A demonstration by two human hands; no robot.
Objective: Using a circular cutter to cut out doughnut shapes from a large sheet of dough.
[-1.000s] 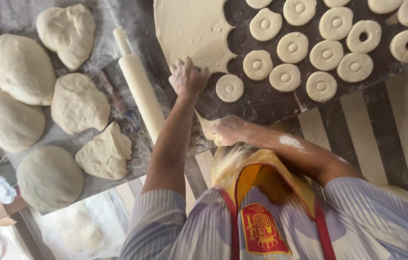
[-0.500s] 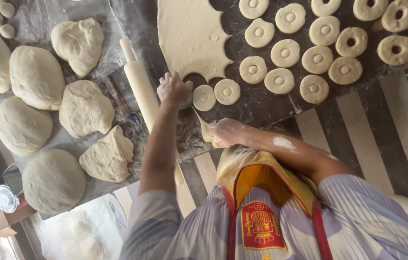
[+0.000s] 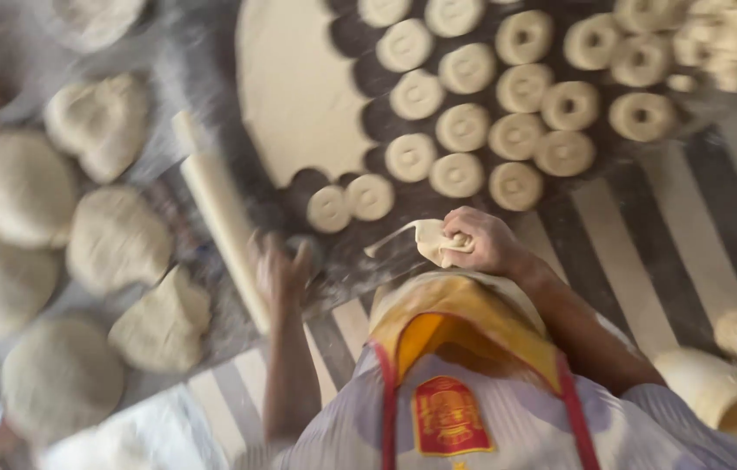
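A rolled dough sheet (image 3: 299,96) lies on a dark floured board (image 3: 386,226), with scalloped cut-outs along its right and lower edge. Cut dough rounds (image 3: 412,157) and ring-shaped pieces (image 3: 568,104) sit in rows to its right. My right hand (image 3: 481,244) is closed on a strip of dough scrap (image 3: 425,239) just below the rounds. My left hand (image 3: 286,270) is blurred, low beside the wooden rolling pin (image 3: 220,218); something small and dark may be at its fingertips, but I cannot tell what. My yellow apron bib (image 3: 464,331) fills the bottom centre.
Several big dough lumps (image 3: 116,239) rest on floured plastic at the left. A striped cloth (image 3: 673,235) covers the surface at the right. Cream cylinders (image 3: 734,392) stand at the lower right. A pile of ring pieces (image 3: 734,43) is at the top right.
My left hand has drawn back from the dough sheet's edge toward the rolling pin. Two more rounds lie below the sheet. My right hand still grips the scrap, raised slightly.
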